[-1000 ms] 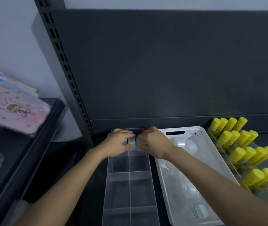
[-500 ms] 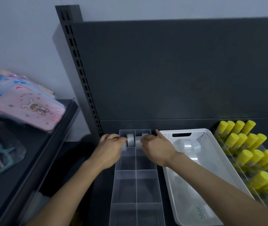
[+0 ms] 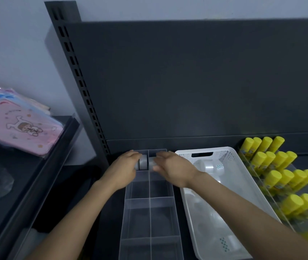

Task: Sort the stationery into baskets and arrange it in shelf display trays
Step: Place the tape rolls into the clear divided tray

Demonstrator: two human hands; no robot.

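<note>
A clear divided display tray (image 3: 150, 218) lies on the dark shelf in front of me. Two clear tape rolls stand on edge in its rearmost compartments. My left hand (image 3: 123, 170) holds the left roll (image 3: 143, 162) from its left side. My right hand (image 3: 172, 169) holds the right roll (image 3: 151, 162), fingers over its top and right side. The nearer compartments of the tray hold nothing. To the right, a white perforated basket (image 3: 230, 156) holds several more clear tape rolls (image 3: 210, 167).
Yellow-capped glue sticks (image 3: 280, 177) fill a clear stepped tray at the right. A slotted shelf upright (image 3: 85, 94) rises left of the tray. On a lower shelf at far left lie pink and blue cartoon pouches (image 3: 18, 126).
The view has tilted up and shifted. Both hands have drawn slightly apart, uncovering the two tape rolls in the rear compartments.
</note>
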